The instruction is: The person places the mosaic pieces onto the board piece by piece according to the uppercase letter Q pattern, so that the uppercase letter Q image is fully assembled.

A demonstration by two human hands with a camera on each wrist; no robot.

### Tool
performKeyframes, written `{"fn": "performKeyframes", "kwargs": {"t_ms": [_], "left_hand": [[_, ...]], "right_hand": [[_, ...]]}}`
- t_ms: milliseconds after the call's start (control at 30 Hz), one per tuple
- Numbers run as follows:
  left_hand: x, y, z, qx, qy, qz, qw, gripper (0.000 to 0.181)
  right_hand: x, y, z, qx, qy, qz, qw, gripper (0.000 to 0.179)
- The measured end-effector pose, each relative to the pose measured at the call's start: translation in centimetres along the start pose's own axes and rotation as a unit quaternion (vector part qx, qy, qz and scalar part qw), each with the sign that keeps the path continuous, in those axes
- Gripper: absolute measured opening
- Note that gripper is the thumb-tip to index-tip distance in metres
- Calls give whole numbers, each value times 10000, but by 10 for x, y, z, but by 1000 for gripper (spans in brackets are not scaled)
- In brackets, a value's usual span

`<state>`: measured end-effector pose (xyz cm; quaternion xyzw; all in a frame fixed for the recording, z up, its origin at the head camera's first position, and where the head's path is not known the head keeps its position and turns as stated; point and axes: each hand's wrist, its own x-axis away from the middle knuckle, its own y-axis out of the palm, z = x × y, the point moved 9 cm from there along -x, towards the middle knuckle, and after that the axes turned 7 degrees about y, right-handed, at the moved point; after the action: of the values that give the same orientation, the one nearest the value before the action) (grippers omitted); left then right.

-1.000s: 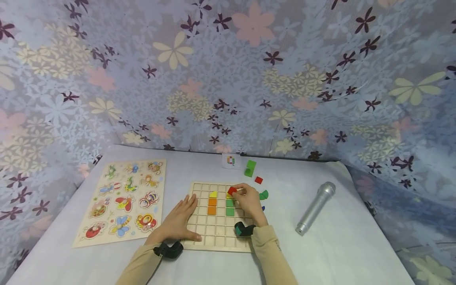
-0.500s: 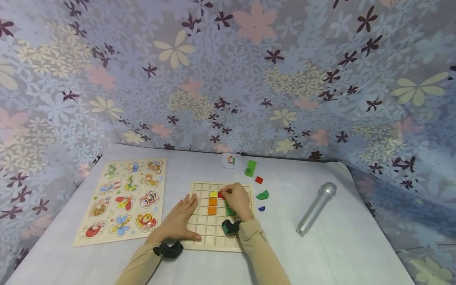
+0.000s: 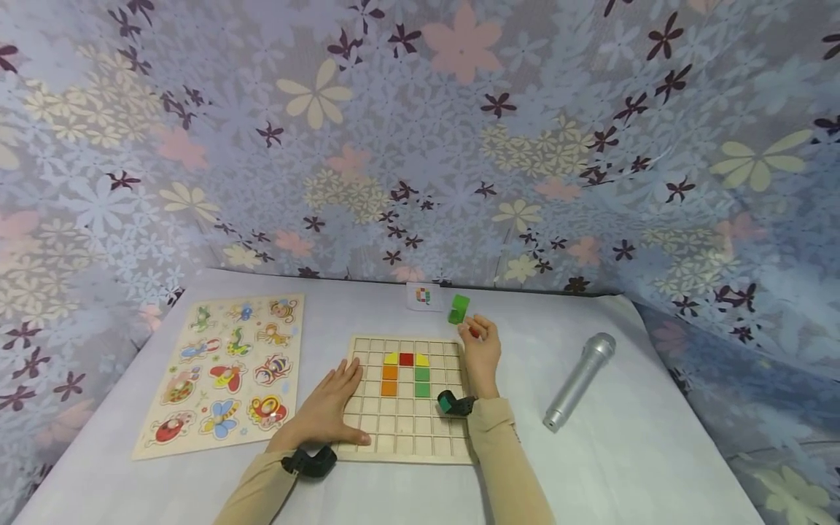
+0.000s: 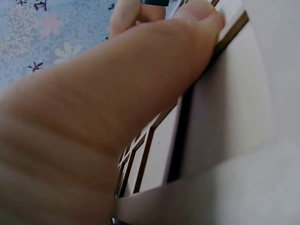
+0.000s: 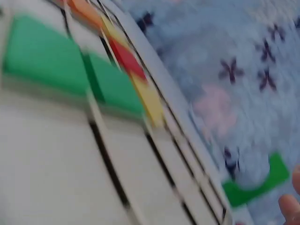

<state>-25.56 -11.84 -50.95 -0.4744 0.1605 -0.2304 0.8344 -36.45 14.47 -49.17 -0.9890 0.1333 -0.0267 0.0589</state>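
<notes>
My left hand [image 3: 326, 405] lies on the left edge of the gridded wooden board [image 3: 383, 450], fingers spread; its thumb [image 4: 154, 61] rests on the board's edge in the left wrist view. On the board are two yellow quarter-round pieces [image 3: 422, 360], a red square [image 3: 406, 359] between them, two orange squares [image 3: 389, 380] and two green squares [image 3: 422, 382]. My right hand [image 3: 482, 357] is just beyond the board's right edge, with thumb and fingers either side of another red square [image 3: 474, 332] on the tablecloth.
A bright green piece with a rounded notch [image 3: 459, 308] lies just past my right fingertips. A small pattern card [image 3: 423, 297] lies behind the board. To the left is an insect-picture puzzle board [image 3: 256, 364]; to the right, a silver microphone [image 3: 580, 380].
My right hand has set a red square between the yellow pieces, let go, and moved right to the other red square. My left hand stays in place.
</notes>
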Motion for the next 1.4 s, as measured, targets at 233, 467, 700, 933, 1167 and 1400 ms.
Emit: {"fn": "performKeyframes", "kwargs": {"t_ms": [233,467,700,933,1167,1400], "left_hand": [[-3,-4,2,-6,23,-36,10000,125],[-5,-5,3,-10,24,-57,10000,125],[-6,-7,2,-11,18,-24,10000,124],[-6,-9,2,-90,102,-18,9999,124],[-7,-3,1,-115,65,-124,9998,123],[-7,-2,1,-110,25,-67,9999,124]], "right_hand": [[-25,-21,12,1136,101,211,9932,49],[-33,-17,-1,1912,-595,340,9792,37],[-34,-19,-5,2157,-360,116,9757,35],[-12,-35,-2,2072,-211,116,9780,25],[14,-50,6,2115,-421,579,9748,16],[18,-55,11,1475,68,500,9878,17]]}}
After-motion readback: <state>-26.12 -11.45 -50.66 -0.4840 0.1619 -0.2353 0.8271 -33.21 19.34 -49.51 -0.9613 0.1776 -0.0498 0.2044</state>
